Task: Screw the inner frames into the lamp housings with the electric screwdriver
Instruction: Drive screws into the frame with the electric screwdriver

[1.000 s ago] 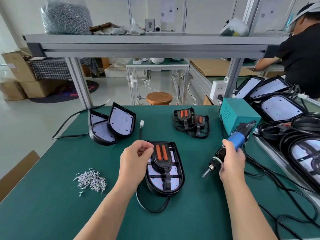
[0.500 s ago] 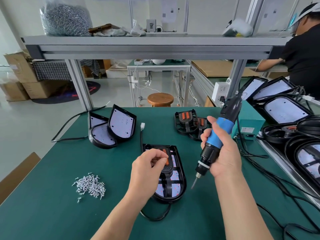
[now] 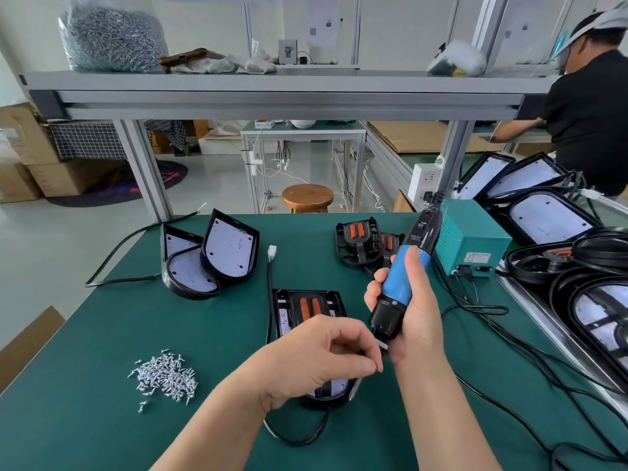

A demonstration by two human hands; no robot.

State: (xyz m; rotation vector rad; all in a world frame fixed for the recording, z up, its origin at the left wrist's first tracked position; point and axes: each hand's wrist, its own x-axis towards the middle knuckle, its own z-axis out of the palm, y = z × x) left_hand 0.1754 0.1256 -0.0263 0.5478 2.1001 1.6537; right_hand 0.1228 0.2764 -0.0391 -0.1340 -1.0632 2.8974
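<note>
Scanning from the left: loose heap of small silver screws (image 3: 163, 377) lying on the green-matted desk (image 3: 85, 334). Behind it, two black shield-shaped lamp housings with white LED boards (image 3: 210, 256), leaning together. Mid-desk, lying flat, a black lamp housing (image 3: 280, 302) with a black inner frame bearing two orange strips (image 3: 307, 305) seated inside, lower half hidden behind the left hand (image 3: 316, 362). Fingers of that hand curled, thumb and forefinger tips meeting beside the tool's bit; impossible to tell whether anything sits pinched between them. Close beside, right hand (image 3: 418, 321) wrapped round the blue-and-black electric screwdriver (image 3: 397, 283), tilted, bit pointing down over the housing. Farther back, spare black inner frames (image 3: 356, 239), then a teal metal power box (image 3: 472, 239).
</note>
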